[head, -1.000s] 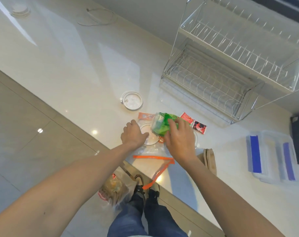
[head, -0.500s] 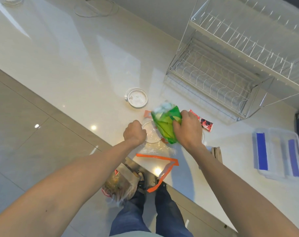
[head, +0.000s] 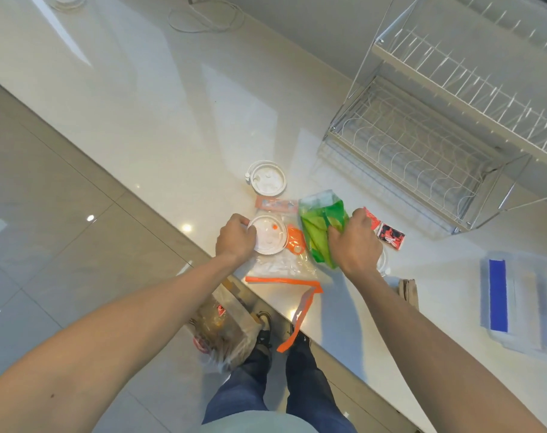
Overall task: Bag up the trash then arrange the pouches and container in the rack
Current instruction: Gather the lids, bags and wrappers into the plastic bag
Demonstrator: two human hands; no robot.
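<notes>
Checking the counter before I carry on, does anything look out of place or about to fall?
Yes: the clear bag's orange strip trails off the counter edge and dangles. A filled plastic bag sits on the floor by the feet. Nothing looks spilled.

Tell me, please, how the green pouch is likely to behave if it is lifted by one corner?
Probably floppy: the green pouch looks crumpled and bent where the right hand grips it. Its glossy film catches the light, so it may be slippery. It seems light, since one hand grips it alone.
</notes>
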